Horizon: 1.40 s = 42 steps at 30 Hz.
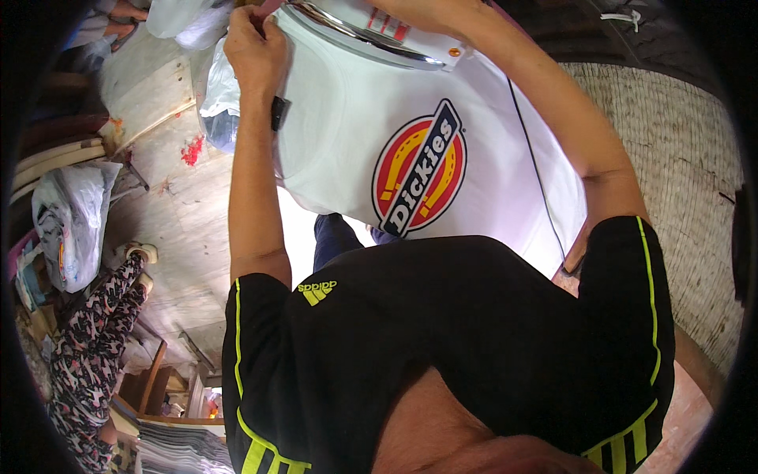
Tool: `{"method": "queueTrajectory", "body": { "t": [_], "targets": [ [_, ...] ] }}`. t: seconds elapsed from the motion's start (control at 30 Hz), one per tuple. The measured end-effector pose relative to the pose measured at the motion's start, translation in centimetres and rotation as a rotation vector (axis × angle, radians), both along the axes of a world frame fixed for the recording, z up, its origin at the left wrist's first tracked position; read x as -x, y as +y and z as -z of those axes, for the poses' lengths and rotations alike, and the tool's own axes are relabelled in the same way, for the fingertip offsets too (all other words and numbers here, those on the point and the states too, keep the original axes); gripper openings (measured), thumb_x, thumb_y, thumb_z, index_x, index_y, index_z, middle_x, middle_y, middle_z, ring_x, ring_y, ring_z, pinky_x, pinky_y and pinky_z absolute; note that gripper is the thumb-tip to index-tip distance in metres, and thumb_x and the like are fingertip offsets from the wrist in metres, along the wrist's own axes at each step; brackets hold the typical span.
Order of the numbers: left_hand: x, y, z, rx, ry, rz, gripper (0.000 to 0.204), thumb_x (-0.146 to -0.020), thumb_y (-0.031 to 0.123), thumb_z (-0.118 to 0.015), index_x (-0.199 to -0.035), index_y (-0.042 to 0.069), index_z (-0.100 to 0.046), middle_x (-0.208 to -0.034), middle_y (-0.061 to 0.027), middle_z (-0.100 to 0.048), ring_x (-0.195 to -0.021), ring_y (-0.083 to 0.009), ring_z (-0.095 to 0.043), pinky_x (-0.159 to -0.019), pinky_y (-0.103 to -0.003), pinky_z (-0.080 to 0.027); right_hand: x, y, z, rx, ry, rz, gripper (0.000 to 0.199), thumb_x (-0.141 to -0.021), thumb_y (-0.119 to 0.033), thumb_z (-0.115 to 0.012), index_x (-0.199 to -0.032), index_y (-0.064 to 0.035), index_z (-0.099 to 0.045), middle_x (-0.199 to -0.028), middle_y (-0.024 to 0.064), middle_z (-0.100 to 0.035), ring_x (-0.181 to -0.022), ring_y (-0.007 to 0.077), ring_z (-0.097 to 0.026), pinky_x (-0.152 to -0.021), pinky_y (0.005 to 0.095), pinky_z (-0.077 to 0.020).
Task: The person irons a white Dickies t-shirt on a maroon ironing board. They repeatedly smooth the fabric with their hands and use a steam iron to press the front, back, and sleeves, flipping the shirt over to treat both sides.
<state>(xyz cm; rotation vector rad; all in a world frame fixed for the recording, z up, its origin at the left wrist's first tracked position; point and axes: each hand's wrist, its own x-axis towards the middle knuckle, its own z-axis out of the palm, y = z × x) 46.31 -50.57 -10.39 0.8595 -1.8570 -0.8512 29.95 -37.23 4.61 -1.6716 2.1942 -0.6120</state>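
Far left, from my remote seat, I see a translucent plastic bag (pixel 75 225), then a bystander's patterned trousers (pixel 99 332). Near the top, left of centre, is the wearer's left hand (pixel 257 51), fingers bent in beside a pinkish scrap (pixel 271 7); whether they are clamped on it, I cannot tell. Just right, before the black-shirted body, the white cloth (pixel 332 150) spreads across the middle, with a chrome-edged white object (pixel 363 35) at its upper part. The right hand (pixel 410 8) is mostly cut off above, its fingers unreadable. Below it is a red, yellow and navy emblem (pixel 420 167). Farther right, a dark cord (pixel 524 130) runs down the cloth. I'd keep the cloth smooth, tension even, cord clear.
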Motion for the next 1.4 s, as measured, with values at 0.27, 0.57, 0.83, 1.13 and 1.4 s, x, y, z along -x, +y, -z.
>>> {"method": "queueTrajectory", "body": {
  "t": [0.27,0.57,0.83,1.13,1.4],
  "targets": [
    [2.9,-1.3,-1.9,0.188,-0.412,0.211,0.034,-0.092,0.026,-0.063,-0.112,-0.002,-0.065,-0.096,-0.0283,-0.068,-0.094,-0.0484,-0.063,-0.083,-0.051,-0.049,5.6,9.3,-1.1,-0.14,0.238,-0.243,0.039,-0.093,-0.035,-0.066,-0.093,0.0036,-0.061,-0.08,0.0268,-0.066,-0.081,0.0416,-0.069,-0.069,0.0473,-0.0519],
    [4.0,-1.1,0.7,-0.332,0.018,0.311,0.028,-0.096,0.021,-0.067,-0.12,0.006,-0.071,-0.068,0.0084,-0.055,-0.055,-0.0021,-0.041,-0.046,-0.022,-0.031,7.8,9.5,-0.1,0.013,0.2,-0.561,0.037,-0.092,-0.034,-0.067,-0.086,0.0011,-0.061,-0.074,0.0241,-0.065,-0.071,0.0404,-0.067,-0.064,0.0453,-0.0512],
    [4.2,-3.1,-1.5,0.12,-0.475,0.186,0.053,-0.084,0.047,-0.073,-0.117,0.005,-0.072,-0.096,-0.0145,-0.075,-0.085,-0.0233,-0.071,-0.078,-0.037,-0.054,6.6,8.9,-0.4,-0.024,0.24,-0.383,0.043,-0.091,-0.042,-0.064,-0.091,0.0015,-0.063,-0.083,0.0283,-0.067,-0.079,0.043,-0.068,-0.072,0.0498,-0.0524],
    [4.6,-5.7,-0.3,0.138,-0.419,0.229,0.037,-0.095,0.032,-0.065,-0.114,0.0,-0.065,-0.092,-0.0196,-0.072,-0.085,-0.0322,-0.07,-0.079,-0.039,-0.053,1.0,5.5,-1.5,-0.112,0.119,0.141,0.048,-0.095,-0.044,-0.059,-0.099,0.0038,-0.063,-0.095,0.0309,-0.067,-0.091,0.045,-0.067,-0.079,0.052,-0.0514],
    [2.1,-3.7,1.7,0.106,-0.054,0.233,0.025,-0.089,0.017,-0.068,-0.106,0.001,-0.062,-0.089,-0.0195,-0.07,-0.081,-0.0354,-0.067,-0.073,-0.042,-0.052,1.1,-1.0,-0.4,0.026,0.054,0.138,0.053,-0.097,-0.044,-0.055,-0.108,0.007,-0.063,-0.099,0.0333,-0.067,-0.097,0.0467,-0.067,-0.082,0.051,-0.052]
  ]
}}
